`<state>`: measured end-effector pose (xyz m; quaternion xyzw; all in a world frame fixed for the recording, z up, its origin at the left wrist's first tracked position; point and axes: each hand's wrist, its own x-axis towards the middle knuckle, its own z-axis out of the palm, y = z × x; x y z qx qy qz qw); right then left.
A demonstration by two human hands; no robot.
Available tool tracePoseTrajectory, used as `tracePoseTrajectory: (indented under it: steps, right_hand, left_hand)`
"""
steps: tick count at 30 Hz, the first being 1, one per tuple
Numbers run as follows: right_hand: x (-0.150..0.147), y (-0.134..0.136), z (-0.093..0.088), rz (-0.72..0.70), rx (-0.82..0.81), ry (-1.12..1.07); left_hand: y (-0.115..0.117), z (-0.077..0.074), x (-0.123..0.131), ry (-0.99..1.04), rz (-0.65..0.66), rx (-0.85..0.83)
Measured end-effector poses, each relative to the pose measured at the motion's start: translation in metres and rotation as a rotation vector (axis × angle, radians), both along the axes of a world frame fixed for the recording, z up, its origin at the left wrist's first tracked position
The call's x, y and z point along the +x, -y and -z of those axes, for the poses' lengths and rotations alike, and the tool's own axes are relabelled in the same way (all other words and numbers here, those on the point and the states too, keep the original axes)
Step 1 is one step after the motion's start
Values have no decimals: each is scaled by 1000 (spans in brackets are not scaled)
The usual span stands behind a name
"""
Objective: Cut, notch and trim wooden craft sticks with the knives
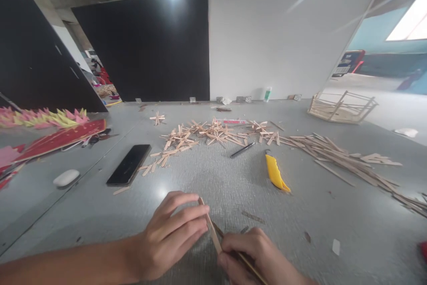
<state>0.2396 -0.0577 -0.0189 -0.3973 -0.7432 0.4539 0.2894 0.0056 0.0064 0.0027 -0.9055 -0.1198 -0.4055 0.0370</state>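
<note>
My left hand [170, 236] lies at the bottom centre, its fingers pressed against a thin wooden stick [210, 227] that it holds on the grey floor [213, 178]. My right hand [256, 258] is closed around a slim pencil-like tool [247, 262], its tip at the stick. A yellow utility knife [276, 173] lies just beyond my hands, with a black pen [242, 150] behind it.
A heap of short wooden sticks [213, 133] spreads across the middle, and long strips [347, 158] lie at right. A black phone [129, 164] and a white case [66, 178] lie left. Coloured paper pieces [43, 118] lie far left. A stick frame [340, 107] stands at back right.
</note>
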Motion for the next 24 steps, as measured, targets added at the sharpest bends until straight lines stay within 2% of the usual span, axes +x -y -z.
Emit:
tracePoseTrajectory:
  steps: [3,6,11,24]
  right_hand:
    - [-1,0,1,6,15,19]
    - [-2,-1,3,14,72,44]
    - [-2,0,5,9,85,42]
    - [-1,0,-3,9,104,65]
  left_hand:
    - [6,2,4,8,35,-98]
    - [11,10,6,99,35,-198]
    - [12,16,4,116,71,-267]
    - [9,22,2,63,98,-272]
